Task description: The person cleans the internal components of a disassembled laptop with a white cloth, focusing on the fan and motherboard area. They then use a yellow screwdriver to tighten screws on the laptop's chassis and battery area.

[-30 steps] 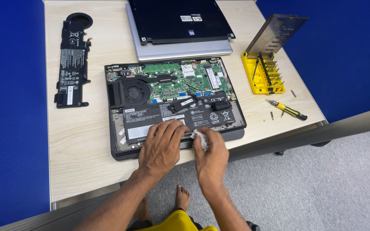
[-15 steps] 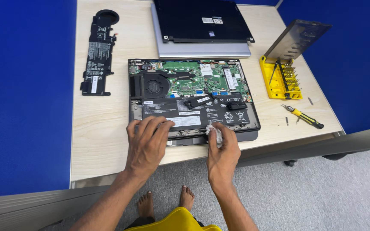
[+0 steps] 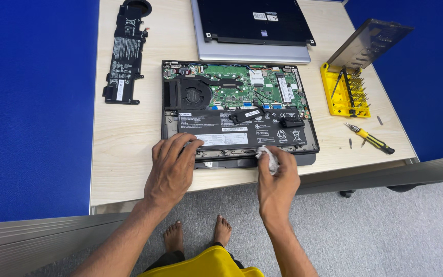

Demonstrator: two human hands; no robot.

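Your opened grey laptop, circuit board exposed, lies at the desk's near edge: rigid but fragile, so steady it by the frame. Your left hand presses flat, fingers spread. Your right hand pinches a soft white wad, light and crushable.

1. I took the place for an electronics repair bench in an office-like room: a pale wood-look table stood on grey carpet, with blue partition panels at nine and three o'clock.
2. An opened laptop lay at the centre, its green board and fan bared.
3. A loose black battery pack lay at ten o'clock, and a second laptop at twelve.
4. A yellow bit-set case and a small screwdriver sat at two o'clock.
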